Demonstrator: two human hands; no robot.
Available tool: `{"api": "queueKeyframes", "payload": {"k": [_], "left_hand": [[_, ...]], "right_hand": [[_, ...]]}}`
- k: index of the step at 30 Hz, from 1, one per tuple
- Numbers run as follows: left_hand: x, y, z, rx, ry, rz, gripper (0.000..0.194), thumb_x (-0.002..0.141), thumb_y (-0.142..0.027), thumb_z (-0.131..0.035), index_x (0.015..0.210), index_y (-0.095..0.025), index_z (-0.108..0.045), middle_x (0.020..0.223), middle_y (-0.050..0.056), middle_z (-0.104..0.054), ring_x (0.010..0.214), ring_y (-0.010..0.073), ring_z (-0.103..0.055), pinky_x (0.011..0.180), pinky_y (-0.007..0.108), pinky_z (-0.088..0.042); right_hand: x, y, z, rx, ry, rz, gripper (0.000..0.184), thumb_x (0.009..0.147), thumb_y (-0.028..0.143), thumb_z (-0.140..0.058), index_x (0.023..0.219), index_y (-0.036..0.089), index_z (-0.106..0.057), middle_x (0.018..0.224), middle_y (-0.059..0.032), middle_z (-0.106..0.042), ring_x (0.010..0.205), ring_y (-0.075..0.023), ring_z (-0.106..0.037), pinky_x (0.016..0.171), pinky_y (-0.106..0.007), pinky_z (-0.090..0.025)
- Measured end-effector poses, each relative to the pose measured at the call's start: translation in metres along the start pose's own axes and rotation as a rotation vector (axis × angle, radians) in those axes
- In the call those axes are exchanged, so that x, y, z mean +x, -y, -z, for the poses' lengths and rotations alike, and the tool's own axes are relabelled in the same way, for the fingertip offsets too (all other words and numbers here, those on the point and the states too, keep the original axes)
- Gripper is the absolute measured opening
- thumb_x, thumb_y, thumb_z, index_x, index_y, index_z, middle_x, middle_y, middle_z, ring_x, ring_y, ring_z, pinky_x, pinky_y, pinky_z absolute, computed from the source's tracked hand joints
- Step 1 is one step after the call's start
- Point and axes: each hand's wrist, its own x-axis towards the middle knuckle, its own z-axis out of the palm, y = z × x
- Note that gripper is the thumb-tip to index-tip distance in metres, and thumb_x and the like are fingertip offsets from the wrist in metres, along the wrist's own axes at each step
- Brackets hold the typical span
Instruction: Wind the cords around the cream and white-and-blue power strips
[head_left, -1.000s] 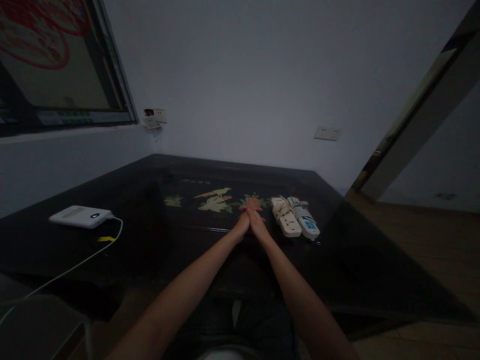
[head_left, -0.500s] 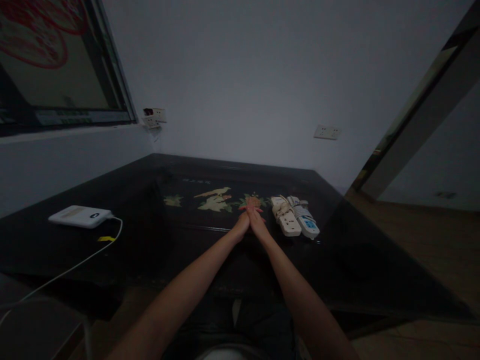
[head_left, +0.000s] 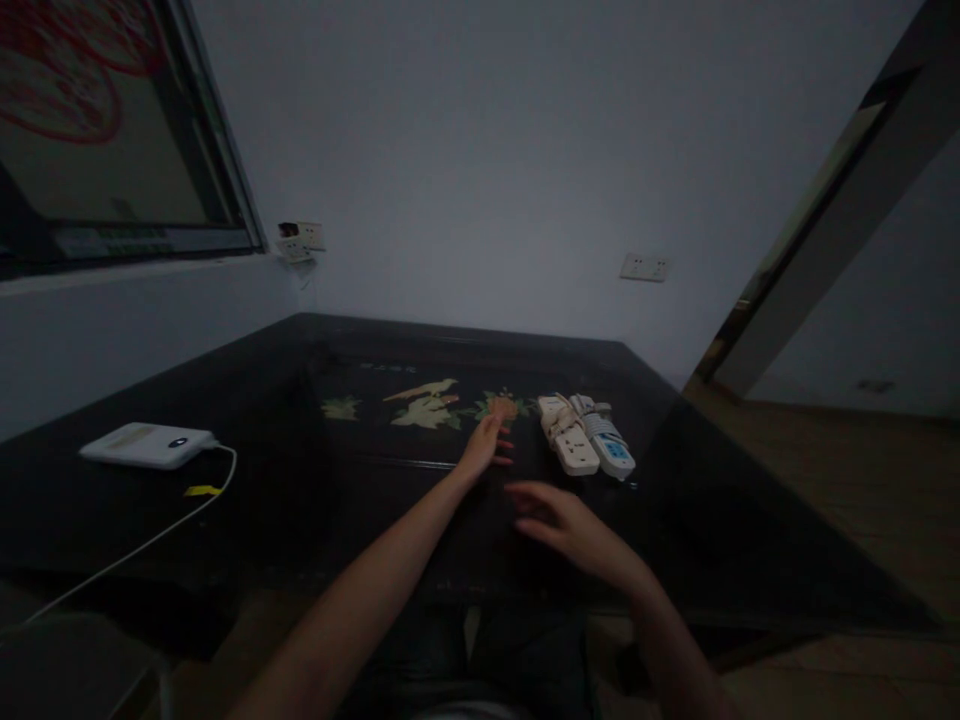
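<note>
Over the middle of a dark table (head_left: 300,500), my left hand (head_left: 484,448) is held out with its fingers apart and nothing in it. Closer to me, my right hand (head_left: 559,515) is bent at the wrist, thumb and fingers spread, also holding nothing. A gap separates the two hands. To their right lie two power strips side by side, each wrapped in its own cord: a white one (head_left: 577,453) and a white one with a blue socket face (head_left: 616,455). Neither hand touches them. A painted bird and flowers (head_left: 424,408) decorate the tabletop beyond my hands.
At the table's left lies a white power bank (head_left: 150,446) with a white cable (head_left: 169,525) running off the near edge. A small yellow tag (head_left: 201,491) is beside the cable. Wall sockets (head_left: 643,267) are on the back wall, and a window (head_left: 127,130) is at the left.
My hands were pressed together palm to palm and have come apart. The right hand has drawn back toward me and bent; the left has stayed near the same spot. The view has shifted slightly.
</note>
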Motion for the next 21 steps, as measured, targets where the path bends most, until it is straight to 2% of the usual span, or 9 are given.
{"api": "queueKeyframes", "payload": {"k": [2, 4, 8, 10, 11, 13, 15, 18, 21], "left_hand": [[-0.002, 0.001, -0.001, 0.006, 0.021, 0.038, 0.033, 0.095, -0.037, -0.045, 0.117, -0.014, -0.051, 0.097, 0.006, -0.060, 0.071, 0.0125, -0.061, 0.060, 0.028, -0.054], [-0.004, 0.001, -0.003, 0.028, 0.055, 0.056, 0.030, 0.093, -0.035, -0.049, 0.113, -0.013, -0.054, 0.095, 0.005, -0.061, 0.072, 0.0125, -0.060, 0.061, 0.028, -0.054], [-0.006, 0.002, -0.007, 0.082, 0.106, 0.047, 0.026, 0.091, -0.032, -0.053, 0.109, -0.013, -0.057, 0.094, 0.005, -0.062, 0.074, 0.0127, -0.061, 0.064, 0.029, -0.053], [-0.006, 0.003, -0.007, 0.100, 0.118, 0.035, 0.025, 0.091, -0.031, -0.053, 0.108, -0.013, -0.057, 0.092, 0.004, -0.062, 0.072, 0.0121, -0.060, 0.063, 0.028, -0.053], [-0.006, 0.003, -0.007, 0.107, 0.122, 0.030, 0.025, 0.092, -0.031, -0.053, 0.107, -0.012, -0.057, 0.091, 0.004, -0.061, 0.070, 0.0117, -0.060, 0.062, 0.027, -0.053], [-0.006, 0.004, -0.007, 0.122, 0.128, 0.021, 0.024, 0.092, -0.031, -0.053, 0.106, -0.012, -0.057, 0.088, 0.003, -0.061, 0.067, 0.0108, -0.059, 0.060, 0.026, -0.052], [-0.005, 0.004, -0.006, 0.137, 0.134, 0.014, 0.022, 0.092, -0.030, -0.053, 0.105, -0.012, -0.057, 0.085, 0.002, -0.061, 0.065, 0.0102, -0.058, 0.058, 0.025, -0.051], [-0.006, 0.003, -0.005, 0.159, 0.150, 0.003, 0.020, 0.092, -0.029, -0.053, 0.103, -0.012, -0.057, 0.082, 0.001, -0.060, 0.064, 0.0099, -0.058, 0.057, 0.024, -0.050], [-0.007, 0.002, -0.005, 0.174, 0.164, -0.012, 0.019, 0.092, -0.028, -0.053, 0.101, -0.012, -0.058, 0.081, 0.001, -0.060, 0.064, 0.0100, -0.058, 0.058, 0.024, -0.051]], "right_hand": [[-0.053, -0.006, 0.035, -0.026, 0.188, -0.153, 0.034, 0.077, 0.039, -0.066, 0.109, 0.028, -0.066, 0.103, -0.0055, -0.068, 0.093, -0.0222, -0.063, 0.082, -0.035, -0.050], [-0.098, -0.022, 0.087, -0.078, 0.203, -0.326, 0.032, 0.077, 0.045, -0.065, 0.105, 0.028, -0.067, 0.093, -0.0065, -0.069, 0.086, -0.0216, -0.065, 0.077, -0.034, -0.051], [-0.145, -0.075, 0.210, -0.299, -0.160, -0.548, 0.027, 0.065, 0.050, -0.072, 0.081, 0.029, -0.068, 0.073, -0.0108, -0.065, 0.064, -0.0184, -0.061, 0.059, -0.031, -0.046], [-0.149, -0.098, 0.256, -0.376, -0.349, -0.692, 0.023, 0.060, 0.043, -0.078, 0.065, 0.027, -0.063, 0.065, -0.0106, -0.061, 0.054, -0.0153, -0.056, 0.052, -0.031, -0.042], [-0.148, -0.106, 0.271, -0.407, -0.383, -0.788, 0.024, 0.061, 0.041, -0.078, 0.060, 0.026, -0.061, 0.065, -0.0108, -0.061, 0.051, -0.0136, -0.054, 0.050, -0.031, -0.041], [-0.139, -0.115, 0.285, -0.322, -0.363, -0.961, 0.022, 0.071, 0.041, -0.073, 0.061, 0.024, -0.062, 0.070, -0.0135, -0.064, 0.052, -0.0131, -0.056, 0.052, -0.031, -0.043], [-0.127, -0.118, 0.284, -0.276, -0.343, -1.011, 0.021, 0.075, 0.040, -0.070, 0.064, 0.023, -0.065, 0.072, -0.0151, -0.065, 0.056, -0.0150, -0.060, 0.054, -0.032, -0.046], [-0.111, -0.116, 0.275, -0.321, -0.369, -1.014, 0.025, 0.069, 0.039, -0.075, 0.057, 0.020, -0.063, 0.060, -0.0150, -0.062, 0.051, -0.0170, -0.059, 0.051, -0.035, -0.047], [-0.103, -0.114, 0.272, -0.501, -0.558, -0.893, 0.032, 0.055, 0.035, -0.085, 0.048, 0.020, -0.058, 0.048, -0.0123, -0.057, 0.045, -0.0173, -0.055, 0.047, -0.036, -0.044]]}}
